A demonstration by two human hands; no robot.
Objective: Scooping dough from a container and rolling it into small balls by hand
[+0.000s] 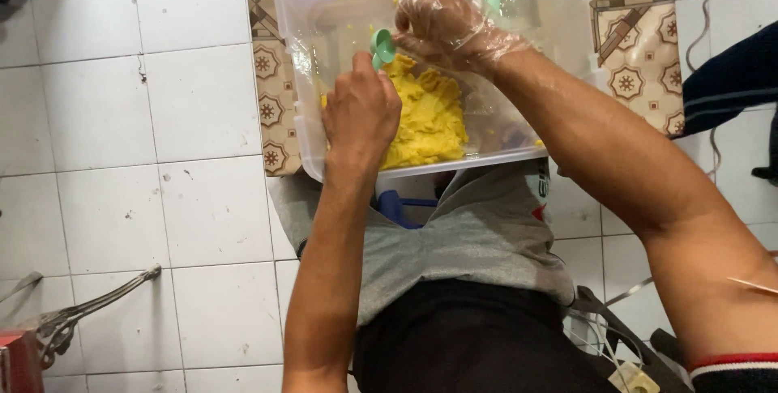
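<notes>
Green scoop (382, 46) gripped in bare left hand (361, 111), touching gloved right hand (444, 24) (fingers curled).

A white tiled floor (121, 117) carries a patterned mat (275, 101), and a clear plastic tub (308, 28) seems to rest partly on it. Metal tongs (89, 308) lie on the tiles at lower left.

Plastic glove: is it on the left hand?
No, the clear plastic glove covers the right hand, while the left hand is bare and holds the green scoop.
</notes>
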